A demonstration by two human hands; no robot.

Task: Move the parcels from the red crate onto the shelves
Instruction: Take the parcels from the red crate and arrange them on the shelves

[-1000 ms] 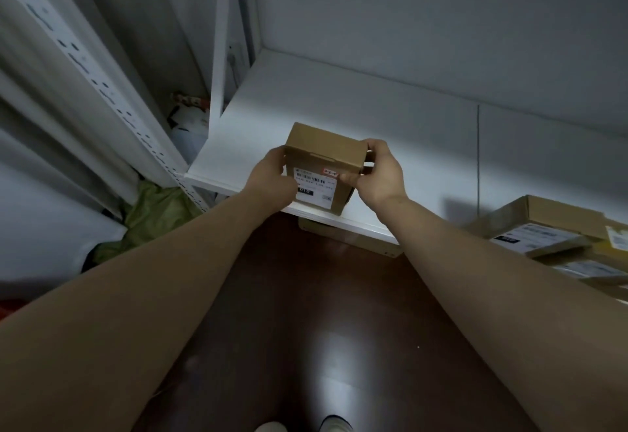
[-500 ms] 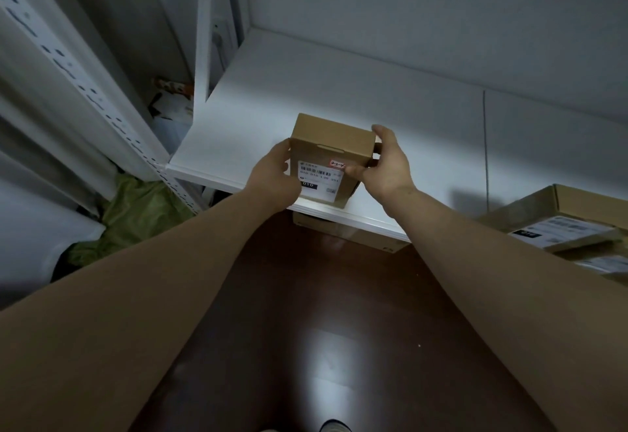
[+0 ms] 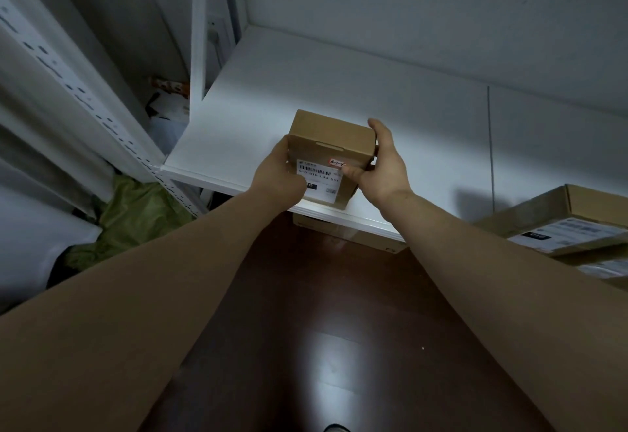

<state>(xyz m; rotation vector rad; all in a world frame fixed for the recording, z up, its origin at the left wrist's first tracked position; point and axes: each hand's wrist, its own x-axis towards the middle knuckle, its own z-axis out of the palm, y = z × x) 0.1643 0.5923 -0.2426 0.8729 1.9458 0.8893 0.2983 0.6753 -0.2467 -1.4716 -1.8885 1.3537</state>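
Head view: the small brown parcel [image 3: 328, 156] is held at the near edge of the white shelf [image 3: 306, 84], label side turned toward the camera, and it is gripped from both sides. The left hand [image 3: 277, 176] is curled round its left side with the thumb laid across the label. The right hand [image 3: 382, 166] is wrapped round the right side, thumb pressed on the front near the red sticker.

Whether the base is fully seated on the shelf cannot be told; the near bottom edge appears level with the lip, perhaps just past it. That is where trouble is judged likeliest. If the grip is let go here, the parcel could be tipped back over the lip and dropped to the dark floor [image 3: 323, 329] below. A push given harder by one hand than the other could see it skewed, with a corner left hanging.

Plenty of bare shelf is seen beyond it, so a slide toward the far wall is called for before release. The bigger parcels [image 3: 560, 224] at the right are well apart and unlikely to be disturbed. The red crate is not seen.
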